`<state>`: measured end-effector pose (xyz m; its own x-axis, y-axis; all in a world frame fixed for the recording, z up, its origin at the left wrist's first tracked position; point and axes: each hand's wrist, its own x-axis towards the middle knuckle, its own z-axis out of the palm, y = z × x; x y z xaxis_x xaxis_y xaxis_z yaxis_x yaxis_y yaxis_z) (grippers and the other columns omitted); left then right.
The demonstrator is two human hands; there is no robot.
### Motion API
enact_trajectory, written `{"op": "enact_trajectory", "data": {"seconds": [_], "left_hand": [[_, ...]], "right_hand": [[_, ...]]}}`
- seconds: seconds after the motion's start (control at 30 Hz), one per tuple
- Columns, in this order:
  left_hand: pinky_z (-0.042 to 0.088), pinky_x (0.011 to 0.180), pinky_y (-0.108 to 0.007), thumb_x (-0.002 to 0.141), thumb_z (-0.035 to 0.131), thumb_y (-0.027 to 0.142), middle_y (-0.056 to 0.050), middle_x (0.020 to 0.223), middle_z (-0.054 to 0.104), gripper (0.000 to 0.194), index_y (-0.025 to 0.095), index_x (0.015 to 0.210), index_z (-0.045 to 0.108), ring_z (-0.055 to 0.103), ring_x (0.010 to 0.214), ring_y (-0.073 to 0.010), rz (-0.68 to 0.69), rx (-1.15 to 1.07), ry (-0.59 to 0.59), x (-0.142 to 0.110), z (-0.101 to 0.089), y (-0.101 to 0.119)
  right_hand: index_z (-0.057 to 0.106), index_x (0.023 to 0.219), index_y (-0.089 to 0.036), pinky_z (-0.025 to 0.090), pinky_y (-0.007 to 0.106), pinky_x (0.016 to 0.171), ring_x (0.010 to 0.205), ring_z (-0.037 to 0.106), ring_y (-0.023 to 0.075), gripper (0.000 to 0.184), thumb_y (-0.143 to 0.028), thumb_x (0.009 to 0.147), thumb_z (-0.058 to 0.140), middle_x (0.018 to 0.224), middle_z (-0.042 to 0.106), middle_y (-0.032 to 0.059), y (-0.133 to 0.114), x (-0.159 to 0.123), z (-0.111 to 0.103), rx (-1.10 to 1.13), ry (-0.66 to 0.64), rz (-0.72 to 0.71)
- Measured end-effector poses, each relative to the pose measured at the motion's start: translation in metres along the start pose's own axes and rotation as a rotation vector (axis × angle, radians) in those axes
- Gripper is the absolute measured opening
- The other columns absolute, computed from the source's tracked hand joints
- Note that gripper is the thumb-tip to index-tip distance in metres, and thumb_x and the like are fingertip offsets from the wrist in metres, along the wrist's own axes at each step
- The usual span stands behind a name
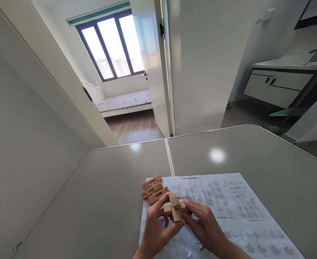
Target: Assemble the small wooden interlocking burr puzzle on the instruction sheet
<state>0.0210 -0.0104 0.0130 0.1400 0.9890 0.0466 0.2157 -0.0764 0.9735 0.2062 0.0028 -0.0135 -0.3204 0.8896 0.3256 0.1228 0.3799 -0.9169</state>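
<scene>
Both of my hands hold a small cluster of interlocked pale wooden puzzle pieces (174, 207) just above a printed instruction sheet (236, 208). My left hand (155, 226) grips the cluster from the left with curled fingers. My right hand (205, 225) pinches it from the right. Three loose notched wooden bars (154, 189) lie side by side on the sheet's far left corner, just beyond my left hand.
The grey table (99, 201) has a centre seam and rounded far corners. A wall runs close along its left side. Beyond it, an open door leads to a bedroom with a window, and a vanity cabinet (279, 86) stands at the right.
</scene>
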Motion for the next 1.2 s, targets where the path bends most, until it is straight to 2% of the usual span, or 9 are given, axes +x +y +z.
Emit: {"op": "enact_trajectory", "data": {"seconds": [0.3, 0.5, 0.63, 0.73, 0.83, 0.97, 1.1, 1.2], "left_hand": [[0.052, 0.054, -0.021, 0.077, 0.083, 0.029, -0.009, 0.104, 0.079, 0.061, 0.019, 0.134, 0.065, 0.067, 0.070, -0.0156, 0.027, -0.009, 0.001, 0.004, 0.004, 0.001], [0.054, 0.057, -0.022, 0.076, 0.087, 0.032, -0.012, 0.115, 0.079, 0.065, 0.020, 0.135, 0.064, 0.071, 0.076, -0.0185, 0.019, -0.028, -0.002, 0.002, 0.003, 0.003], [0.054, 0.056, -0.021, 0.075, 0.088, 0.034, -0.014, 0.121, 0.077, 0.066, 0.022, 0.135, 0.064, 0.075, 0.082, -0.0213, 0.012, -0.048, -0.005, 0.001, 0.001, 0.002], [0.056, 0.058, -0.021, 0.076, 0.088, 0.033, -0.015, 0.125, 0.076, 0.070, 0.023, 0.139, 0.060, 0.077, 0.090, -0.0247, 0.002, -0.054, -0.005, 0.000, 0.001, -0.003], [0.057, 0.058, -0.021, 0.078, 0.086, 0.035, -0.015, 0.123, 0.076, 0.071, 0.022, 0.142, 0.058, 0.077, 0.087, -0.0243, 0.049, -0.020, -0.020, -0.001, 0.000, -0.012], [0.054, 0.050, -0.018, 0.080, 0.082, 0.034, -0.015, 0.120, 0.077, 0.070, 0.021, 0.144, 0.057, 0.073, 0.072, -0.0175, 0.144, 0.007, -0.018, 0.000, 0.000, -0.020], [0.057, 0.055, -0.019, 0.083, 0.076, 0.030, -0.012, 0.115, 0.079, 0.055, 0.021, 0.135, 0.064, 0.074, 0.076, -0.0184, 0.171, -0.004, -0.017, 0.001, 0.001, -0.012], [0.061, 0.059, -0.021, 0.082, 0.077, 0.027, -0.012, 0.117, 0.079, 0.059, 0.021, 0.139, 0.062, 0.077, 0.082, -0.0212, 0.170, 0.021, 0.014, -0.001, 0.002, -0.006]], "right_hand": [[0.075, 0.110, -0.023, 0.060, 0.028, 0.071, 0.078, 0.074, 0.0227, 0.025, -0.035, 0.108, 0.053, 0.094, 0.079, 0.0091, 0.008, 0.000, 0.003, -0.100, 0.069, -0.079], [0.075, 0.107, -0.022, 0.060, 0.028, 0.075, 0.081, 0.072, 0.0228, 0.026, -0.038, 0.107, 0.055, 0.099, 0.078, 0.0097, 0.004, -0.001, 0.002, -0.063, 0.066, -0.037], [0.075, 0.101, -0.022, 0.057, 0.026, 0.069, 0.073, 0.067, 0.0201, 0.032, -0.046, 0.106, 0.056, 0.096, 0.077, 0.0080, 0.002, 0.001, 0.000, -0.044, 0.021, 0.038], [0.075, 0.099, -0.022, 0.057, 0.025, 0.067, 0.075, 0.068, 0.0203, 0.033, -0.048, 0.106, 0.056, 0.096, 0.077, 0.0079, 0.003, 0.002, 0.001, -0.028, 0.014, 0.065], [0.075, 0.101, -0.022, 0.058, 0.025, 0.069, 0.078, 0.071, 0.0201, 0.029, -0.042, 0.107, 0.056, 0.100, 0.077, 0.0090, 0.003, 0.002, 0.002, -0.031, 0.047, 0.006], [0.075, 0.109, -0.023, 0.061, 0.023, 0.074, 0.083, 0.076, 0.0201, 0.022, -0.033, 0.108, 0.055, 0.105, 0.079, 0.0094, 0.001, 0.003, 0.003, -0.052, 0.080, -0.093], [0.075, 0.114, -0.025, 0.063, 0.023, 0.077, 0.087, 0.079, 0.0208, 0.020, -0.029, 0.108, 0.056, 0.103, 0.080, 0.0087, -0.002, 0.003, 0.003, -0.075, 0.125, -0.170], [0.073, 0.120, -0.026, 0.064, 0.023, 0.077, 0.087, 0.079, 0.0212, 0.021, -0.026, 0.108, 0.056, 0.104, 0.080, 0.0091, -0.004, 0.003, 0.003, -0.101, 0.144, -0.212]]}}
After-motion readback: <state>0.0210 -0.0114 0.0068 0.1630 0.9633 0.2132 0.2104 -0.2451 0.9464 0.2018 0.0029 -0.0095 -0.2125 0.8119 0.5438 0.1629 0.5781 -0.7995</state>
